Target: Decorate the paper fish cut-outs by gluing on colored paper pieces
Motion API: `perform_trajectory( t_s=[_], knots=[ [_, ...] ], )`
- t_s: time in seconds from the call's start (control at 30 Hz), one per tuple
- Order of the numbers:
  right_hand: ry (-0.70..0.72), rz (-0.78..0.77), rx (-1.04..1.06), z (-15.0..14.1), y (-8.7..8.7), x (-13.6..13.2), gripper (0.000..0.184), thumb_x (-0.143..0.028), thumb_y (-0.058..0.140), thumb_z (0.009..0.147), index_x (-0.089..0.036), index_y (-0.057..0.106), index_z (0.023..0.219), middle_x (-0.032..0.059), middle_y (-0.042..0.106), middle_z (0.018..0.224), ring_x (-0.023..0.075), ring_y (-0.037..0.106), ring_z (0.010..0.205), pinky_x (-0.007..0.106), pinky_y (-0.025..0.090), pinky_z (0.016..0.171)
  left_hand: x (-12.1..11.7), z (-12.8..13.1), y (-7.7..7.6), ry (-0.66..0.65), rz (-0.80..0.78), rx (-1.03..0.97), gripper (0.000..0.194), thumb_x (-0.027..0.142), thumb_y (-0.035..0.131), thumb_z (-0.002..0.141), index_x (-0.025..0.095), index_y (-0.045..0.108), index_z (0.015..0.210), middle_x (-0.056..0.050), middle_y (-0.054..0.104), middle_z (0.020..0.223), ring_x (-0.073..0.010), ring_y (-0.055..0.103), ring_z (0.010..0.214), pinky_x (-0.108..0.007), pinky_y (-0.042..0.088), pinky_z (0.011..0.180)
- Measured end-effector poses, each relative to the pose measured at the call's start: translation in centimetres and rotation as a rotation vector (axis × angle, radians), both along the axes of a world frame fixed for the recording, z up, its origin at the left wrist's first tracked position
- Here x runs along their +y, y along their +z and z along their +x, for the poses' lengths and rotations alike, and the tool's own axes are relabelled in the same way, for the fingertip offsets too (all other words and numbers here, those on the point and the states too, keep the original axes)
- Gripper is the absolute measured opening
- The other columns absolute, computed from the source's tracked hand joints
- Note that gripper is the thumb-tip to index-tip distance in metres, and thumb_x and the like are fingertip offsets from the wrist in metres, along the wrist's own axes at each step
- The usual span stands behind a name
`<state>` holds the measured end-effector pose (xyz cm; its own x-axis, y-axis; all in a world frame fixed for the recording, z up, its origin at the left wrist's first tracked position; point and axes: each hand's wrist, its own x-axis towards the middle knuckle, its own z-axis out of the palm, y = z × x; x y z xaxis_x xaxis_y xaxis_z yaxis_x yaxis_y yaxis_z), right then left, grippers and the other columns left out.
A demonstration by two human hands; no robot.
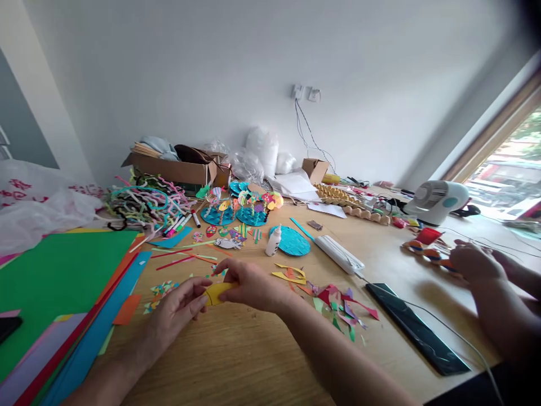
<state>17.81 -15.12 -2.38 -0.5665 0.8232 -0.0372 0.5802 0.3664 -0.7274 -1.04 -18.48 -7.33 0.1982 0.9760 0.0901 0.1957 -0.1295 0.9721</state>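
Note:
Between my two hands is a small yellow paper cutout (216, 292) with a dark line drawn on it. My left hand (186, 301) pinches its left end, and my right hand (247, 285) grips its right end from above. Small paper snippets (163, 293) lie just beyond my left hand. A white glue bottle (273, 241) stands upright past my right hand, beside a round blue disc (291, 241). Several decorated paper fish (228, 242) lie flat farther back, in front of blue bases (218, 215) that carry upright paper fish.
Coloured paper sheets (63, 282) cover the left side. Pipe cleaners (143, 200) are heaped behind them. Paper scraps (338, 304), a white power strip (339, 254) and a dark flat package (416, 327) lie to the right. Another person's hands (477, 262) are at the right edge, near a white fan (439, 200).

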Motion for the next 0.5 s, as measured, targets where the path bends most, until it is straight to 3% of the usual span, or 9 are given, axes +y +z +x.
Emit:
perform_trajectory(
  t_s=[0.07,0.23,0.5],
  knots=[
    [-0.063,-0.029,0.094,-0.2,-0.6,-0.7,0.039,-0.012,0.067,0.066,-0.019,0.058,0.104,-0.0063,0.051,0.069,0.0074,0.048,0.061,0.017,0.035,0.053,-0.1,0.2,0.2,-0.001,-0.043,-0.013,0.031,0.044,0.061,0.069,0.020,0.066,0.087,-0.001,0.064,0.070,-0.0152,0.057,0.058,-0.023,0.047,0.050],
    [-0.236,-0.084,0.178,0.7,-1.8,-1.2,0.013,-0.010,0.059,0.069,-0.016,0.064,0.079,-0.0068,0.046,0.056,0.0065,0.040,0.051,0.018,0.029,0.047,0.1,0.3,0.0,0.011,-0.073,-0.006,0.028,0.042,0.062,0.065,0.018,0.066,0.079,0.000,0.062,0.068,-0.0124,0.052,0.056,-0.020,0.042,0.049],
    [-0.349,-0.182,0.261,1.5,-4.1,-1.3,0.008,-0.013,0.052,0.071,-0.016,0.059,0.070,-0.0040,0.055,0.057,0.0082,0.049,0.051,0.018,0.036,0.048,0.3,0.3,-0.8,-0.017,0.031,0.085,0.023,0.037,0.055,0.068,0.020,0.062,0.083,0.000,0.062,0.069,-0.0154,0.056,0.061,-0.022,0.044,0.052]
  ],
)
